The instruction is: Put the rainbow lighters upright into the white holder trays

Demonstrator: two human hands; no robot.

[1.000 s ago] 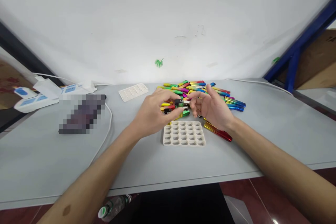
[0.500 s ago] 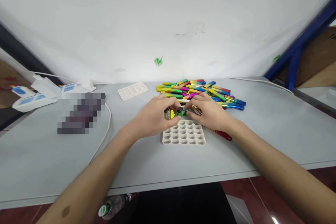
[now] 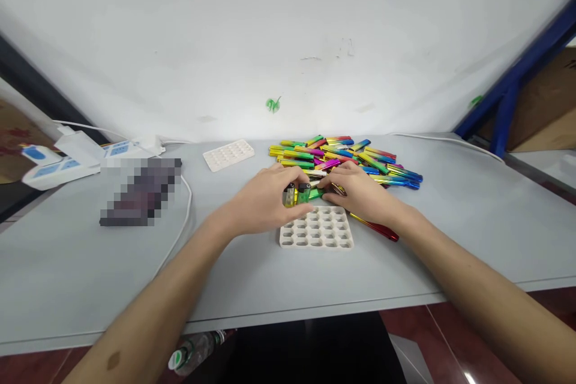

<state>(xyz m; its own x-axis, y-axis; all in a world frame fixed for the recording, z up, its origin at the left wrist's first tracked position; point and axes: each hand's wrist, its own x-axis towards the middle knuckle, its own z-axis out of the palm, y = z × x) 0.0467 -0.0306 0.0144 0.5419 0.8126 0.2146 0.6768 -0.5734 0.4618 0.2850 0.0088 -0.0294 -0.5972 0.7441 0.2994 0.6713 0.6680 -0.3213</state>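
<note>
My left hand is curled around small lighters with black tops, one with a clear body and one with a green body. A yellow strip shows between them. My right hand is closed, its fingertips at the end of a green shiny sleeve beside the green lighter. Something brown and gold lies partly hidden under the right fingers. Just below both hands a white tray with rows of holes rests on the table. A heap of shiny multicoloured sleeves lies behind the hands.
A second white tray lies at the back left. A red and gold sleeve is beside my right wrist. Further left are a power strip, a white cable and a blurred dark object. A bottle stands below the table edge.
The green lighter has tipped upright beside the clear one in my left hand. My right fingers have come away from its black top and are now at the green sleeve.
</note>
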